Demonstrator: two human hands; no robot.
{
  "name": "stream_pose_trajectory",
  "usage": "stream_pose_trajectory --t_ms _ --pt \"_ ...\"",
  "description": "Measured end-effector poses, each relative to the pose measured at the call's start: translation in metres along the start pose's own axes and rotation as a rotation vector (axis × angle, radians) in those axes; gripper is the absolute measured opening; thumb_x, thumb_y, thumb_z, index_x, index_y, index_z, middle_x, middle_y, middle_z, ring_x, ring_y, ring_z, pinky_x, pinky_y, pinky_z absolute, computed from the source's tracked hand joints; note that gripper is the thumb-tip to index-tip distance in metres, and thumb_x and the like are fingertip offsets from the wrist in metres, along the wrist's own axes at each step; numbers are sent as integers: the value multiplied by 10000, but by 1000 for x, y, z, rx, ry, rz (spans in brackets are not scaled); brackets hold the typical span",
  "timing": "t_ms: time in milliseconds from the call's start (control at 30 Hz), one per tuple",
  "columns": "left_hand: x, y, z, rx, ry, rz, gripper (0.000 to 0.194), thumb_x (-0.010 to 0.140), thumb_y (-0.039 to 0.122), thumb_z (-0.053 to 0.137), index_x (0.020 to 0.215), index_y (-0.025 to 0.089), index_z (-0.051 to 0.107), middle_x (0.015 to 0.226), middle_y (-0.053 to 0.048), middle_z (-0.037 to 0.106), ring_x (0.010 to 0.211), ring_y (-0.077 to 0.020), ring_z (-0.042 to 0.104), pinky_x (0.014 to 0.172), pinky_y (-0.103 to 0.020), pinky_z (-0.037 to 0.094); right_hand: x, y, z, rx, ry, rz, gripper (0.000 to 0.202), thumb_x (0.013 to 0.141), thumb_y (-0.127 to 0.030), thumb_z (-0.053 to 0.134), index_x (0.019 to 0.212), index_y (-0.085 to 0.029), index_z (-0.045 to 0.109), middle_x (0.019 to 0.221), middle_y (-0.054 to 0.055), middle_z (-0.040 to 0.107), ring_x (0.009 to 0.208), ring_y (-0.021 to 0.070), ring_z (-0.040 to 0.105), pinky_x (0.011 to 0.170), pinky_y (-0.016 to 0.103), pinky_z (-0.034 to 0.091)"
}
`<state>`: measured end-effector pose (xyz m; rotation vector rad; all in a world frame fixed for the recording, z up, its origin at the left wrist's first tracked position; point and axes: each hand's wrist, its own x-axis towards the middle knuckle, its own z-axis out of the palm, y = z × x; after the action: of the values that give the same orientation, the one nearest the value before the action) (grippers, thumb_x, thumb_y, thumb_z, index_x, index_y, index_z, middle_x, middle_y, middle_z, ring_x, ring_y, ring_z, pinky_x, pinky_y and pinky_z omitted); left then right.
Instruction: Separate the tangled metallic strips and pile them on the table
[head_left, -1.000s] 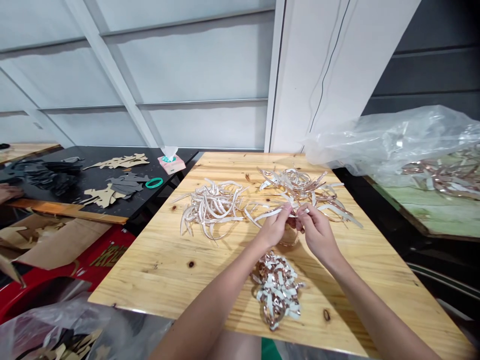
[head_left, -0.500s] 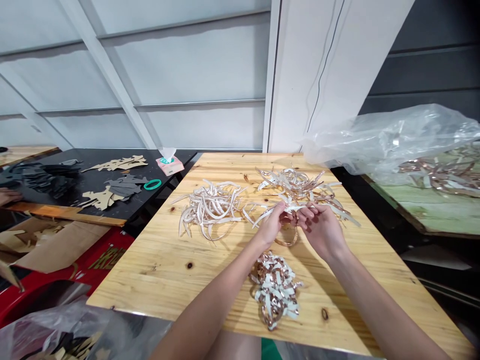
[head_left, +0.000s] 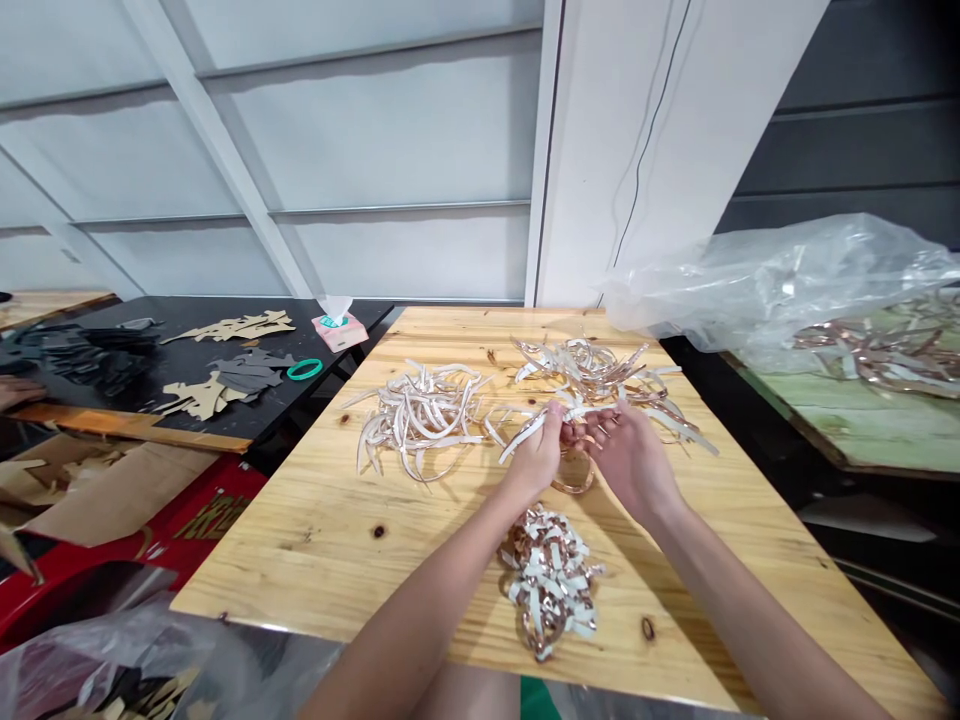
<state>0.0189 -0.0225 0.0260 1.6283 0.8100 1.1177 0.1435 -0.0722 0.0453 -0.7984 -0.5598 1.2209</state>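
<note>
Over the wooden table (head_left: 300, 545), my left hand (head_left: 541, 450) is closed on a whitish strip (head_left: 523, 434) whose free end sticks out to the left. Close on its right, my right hand (head_left: 630, 455) has its fingers bent at the same strip; its fingertips are partly blurred. Below the hands a copper-coloured loop (head_left: 574, 474) shows. A pile of pale curved strips (head_left: 420, 412) lies to the left, and a shiny copper and white pile (head_left: 581, 362) lies behind the hands. Nearer to me is a heap of small crumpled copper and white pieces (head_left: 551, 580).
On the left, a black table (head_left: 225, 430) bears dark and tan cut pieces, a green tape ring (head_left: 304, 369) and a tissue pack (head_left: 340, 328). Another person's hand (head_left: 19, 392) is at the far left. Clear plastic (head_left: 795, 275) and more copper strips (head_left: 877, 355) lie right.
My left hand has turned slightly, and the strip's left end now reaches further out and down. My right hand has shifted a little to the left.
</note>
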Motion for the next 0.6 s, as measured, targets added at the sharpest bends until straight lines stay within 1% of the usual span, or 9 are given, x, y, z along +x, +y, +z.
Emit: stream_pose_trajectory --t_ms 67,133,200,300,367,467,533,600 --pt "0 5 -2 84 -44 78 476 1026 551 273 896 202 569 907 -56 631 895 -207 592 896 -333 459 1 8 -1 -305 23 -118 300 775 -449 777 807 -214 594 739 -10 588 676 167 565 597 281 484" --pt "-1 8 -4 150 -75 153 448 1038 515 253 868 208 533 860 -50 601 844 -200 574 859 -330 463 2 16 -4 -550 -18 -167 324 838 -501 707 779 -209 582 684 -14 568 617 164 525 562 287 435" --pt "0 9 -6 203 -97 210 423 1046 480 243 835 212 494 821 -44 568 814 -196 553 835 -329 461 2 19 -8 -732 -79 -224 364 918 -527 588 742 -210 552 651 -12 542 606 170 506 577 303 411" --pt "1 10 -6 264 -142 267 388 1053 433 242 834 213 475 829 -46 558 819 -196 540 828 -331 456 -2 17 -11 -930 -131 -374 332 982 -463 489 757 -219 513 670 -10 536 632 175 493 611 311 383" --pt "2 10 -6 293 -170 283 378 1054 419 239 846 213 478 841 -49 564 818 -195 538 820 -333 456 -4 13 -12 -1005 -147 -430 309 998 -416 458 757 -226 487 663 -15 523 616 171 468 597 309 356" --pt "1 11 -5 306 -203 287 376 1052 420 243 841 214 476 823 -43 556 797 -192 533 808 -331 453 -5 9 -12 -1031 -135 -452 315 998 -383 455 724 -228 467 631 -22 494 587 163 434 573 306 328" --pt "0 12 -5 287 -211 267 382 1051 429 246 831 215 473 805 -35 546 775 -186 526 799 -325 447 -4 9 -13 -946 -134 -424 324 989 -382 471 706 -225 470 633 -22 486 584 156 426 565 301 329" --pt "-1 12 -5 241 -196 222 392 1047 448 259 828 214 484 800 -30 548 768 -181 526 795 -315 443 -3 11 -13 -792 -141 -364 324 972 -370 498 685 -223 461 627 -26 462 567 145 401 539 290 321"
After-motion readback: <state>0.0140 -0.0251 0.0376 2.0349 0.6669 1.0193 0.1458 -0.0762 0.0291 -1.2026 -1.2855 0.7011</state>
